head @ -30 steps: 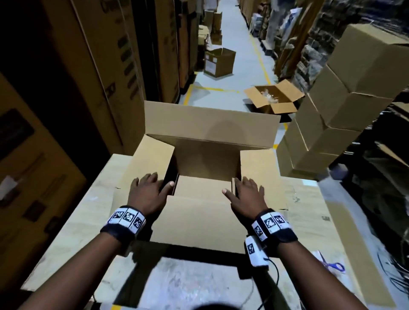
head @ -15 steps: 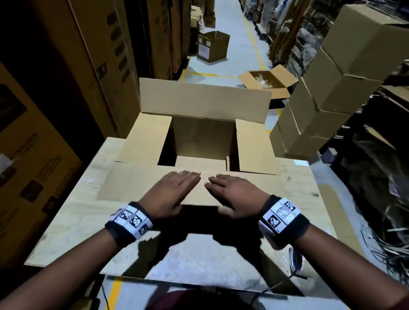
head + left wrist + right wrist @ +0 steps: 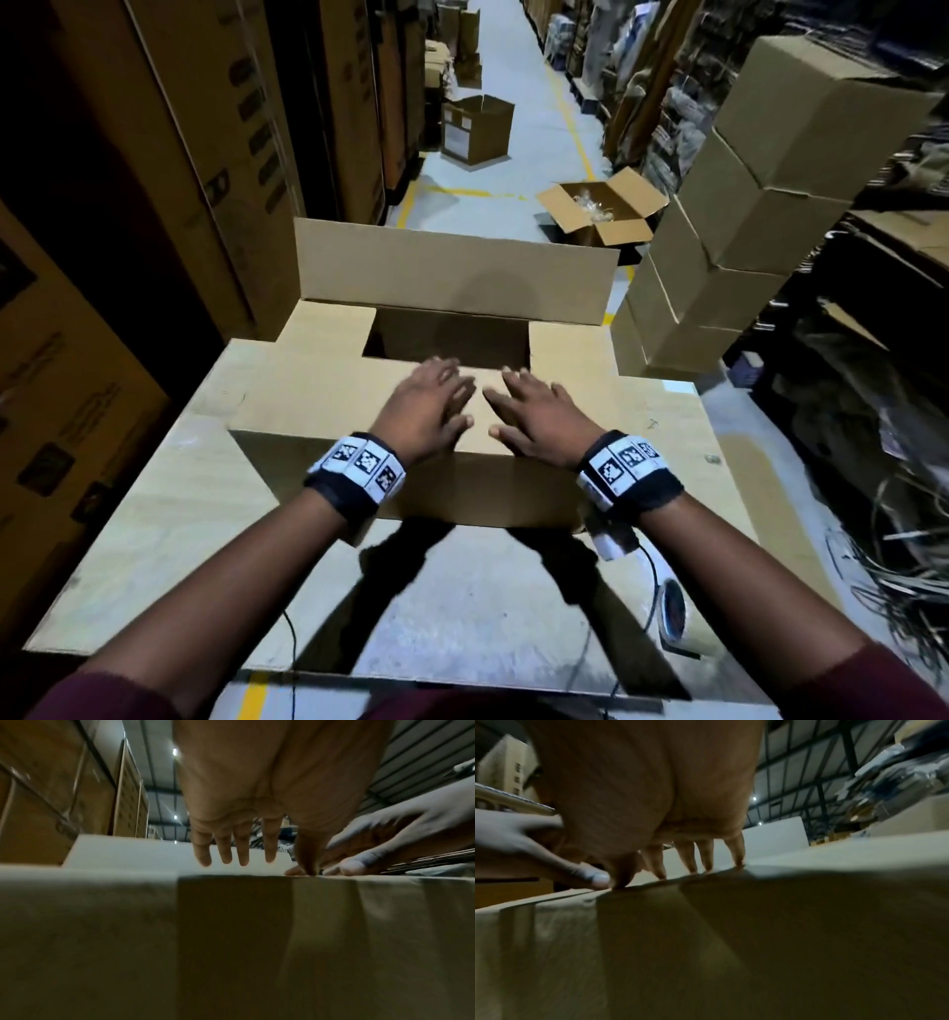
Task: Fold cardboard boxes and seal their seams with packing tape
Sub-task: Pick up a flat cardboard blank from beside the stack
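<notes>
At the bottom of the head view, two forearms with maroon sleeves (image 3: 842, 683) reach up over the pale desk (image 3: 154, 524), each wrist wearing a black band with white patterned tags. Low at the right edge of the desk lies a roll of tape (image 3: 675, 614), close to the right forearm.

In the middle of the frame stands the cardboard box (image 3: 452, 493), on the desk. Its near flap (image 3: 328, 401) is folded flat over the top. The left hand (image 3: 426, 406) and the right hand (image 3: 534, 416) lie on this flap side by side, near each other but apart, both released with fingers straight and slightly spread, pressing on the cardboard and clasping nothing. The left wrist view shows the left hand's fingers (image 3: 223, 850) reaching out past the box edge with the thumb tip on the cardboard; the right wrist view shows the right hand's fingers (image 3: 687, 858) with their tips down on the flap. The fingertips are blurred in the head view.

Just beyond the hands, the two side flaps lie flat at left and right, leaving a dark opening (image 3: 447, 336) between them. Behind that, the far flap (image 3: 452, 277) stands upright.

Farther up the frame, an open box (image 3: 601, 210) sits on the grey floor, a stack of closed boxes (image 3: 729, 216) rises at the upper right, and another open box (image 3: 477, 128) stands in the aisle.
</notes>
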`<state>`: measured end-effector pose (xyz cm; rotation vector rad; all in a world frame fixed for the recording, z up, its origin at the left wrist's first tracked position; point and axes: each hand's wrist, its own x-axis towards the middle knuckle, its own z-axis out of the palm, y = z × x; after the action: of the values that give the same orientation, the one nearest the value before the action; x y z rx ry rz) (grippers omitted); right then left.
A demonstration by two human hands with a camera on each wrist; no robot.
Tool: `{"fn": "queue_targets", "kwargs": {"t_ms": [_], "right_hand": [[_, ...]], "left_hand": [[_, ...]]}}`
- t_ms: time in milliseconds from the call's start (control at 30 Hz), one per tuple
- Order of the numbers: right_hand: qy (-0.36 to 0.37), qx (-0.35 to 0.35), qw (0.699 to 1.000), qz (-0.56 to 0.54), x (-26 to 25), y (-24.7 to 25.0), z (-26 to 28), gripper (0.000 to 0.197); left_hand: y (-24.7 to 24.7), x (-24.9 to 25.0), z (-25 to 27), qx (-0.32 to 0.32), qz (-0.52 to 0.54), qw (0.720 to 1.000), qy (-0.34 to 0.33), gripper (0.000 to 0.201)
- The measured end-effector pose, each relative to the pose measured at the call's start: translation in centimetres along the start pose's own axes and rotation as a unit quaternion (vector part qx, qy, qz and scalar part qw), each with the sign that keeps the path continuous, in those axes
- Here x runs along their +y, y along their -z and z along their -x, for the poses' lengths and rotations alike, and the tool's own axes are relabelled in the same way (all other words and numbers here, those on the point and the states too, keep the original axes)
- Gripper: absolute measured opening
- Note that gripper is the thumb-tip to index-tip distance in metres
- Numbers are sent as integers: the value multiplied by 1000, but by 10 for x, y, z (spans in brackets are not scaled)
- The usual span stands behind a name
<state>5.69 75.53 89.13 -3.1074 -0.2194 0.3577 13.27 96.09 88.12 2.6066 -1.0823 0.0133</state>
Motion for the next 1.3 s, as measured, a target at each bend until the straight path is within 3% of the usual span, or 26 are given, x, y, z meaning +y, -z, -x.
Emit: {"fn": "queue_targets", "kwargs": {"t_ms": [67,133,233,300,333,400,433,467,500,533,567,667,700,733,800,867,933,1033,1133,1233,1300], "right_hand": [[22,-25,998,-52,14,-6,11,85],[26,32,988,-152,40,5,20,71],[-82,186,935,-291,93,29,15,64],[-168,214,890,-366,123,41,0,75],[-195,196,863,-422,138,43,-10,86],[-208,179,778,-565,158,47,-31,108],[-197,187,720,-638,167,48,-40,103],[-167,201,663,-702,177,50,-46,84],[-142,211,622,-741,184,51,-47,66],[-125,216,598,-761,183,54,-44,55],[-109,206,619,-750,188,53,-39,52],[20,139,814,-563,203,31,-34,26],[52,114,868,-481,208,19,-39,15],[81,91,898,-424,212,11,-43,11],[122,60,910,-392,215,0,-56,23],[145,44,921,-360,218,-11,-75,34],[173,50,933,-312,222,-25,-94,48],[177,95,946,-255,224,-34,-98,60],[149,144,957,-201,229,-46,-83,66],[120,175,953,-216,224,-65,-52,63],[115,181,948,-233,215,-80,-28,64]], "left_hand": [[-23,10,-2,-56,5,998,2,56],[-33,17,-6,-54,-4,998,18,72],[-39,22,-11,-38,-15,998,41,69],[-42,29,-14,-30,-16,998,56,56],[-43,33,-16,-27,-17,997,64,52],[-46,43,-19,-21,-19,996,85,49],[-48,47,-21,-14,-20,995,97,48],[-50,53,-24,-2,-21,994,109,46],[-51,56,-25,12,-18,993,117,43],[-51,56,-23,29,-10,993,116,40],[-52,61,-23,44,-6,992,120,38],[-56,86,-24,90,-6,986,144,36],[-58,98,-24,119,0,982,149,32],[-62,110,-23,148,8,978,145,28],[-75,147,-23,146,10,978,149,48],[-91,189,-26,57,-23,977,202,86],[-107,218,-32,4,-58,964,258,105],[-119,229,-40,16,-83,954,288,94],[-118,210,-29,53,-55,972,224,82],[-98,173,-5,29,-21,988,150,78],[-85,151,12,5,-8,990,139,73]]}}
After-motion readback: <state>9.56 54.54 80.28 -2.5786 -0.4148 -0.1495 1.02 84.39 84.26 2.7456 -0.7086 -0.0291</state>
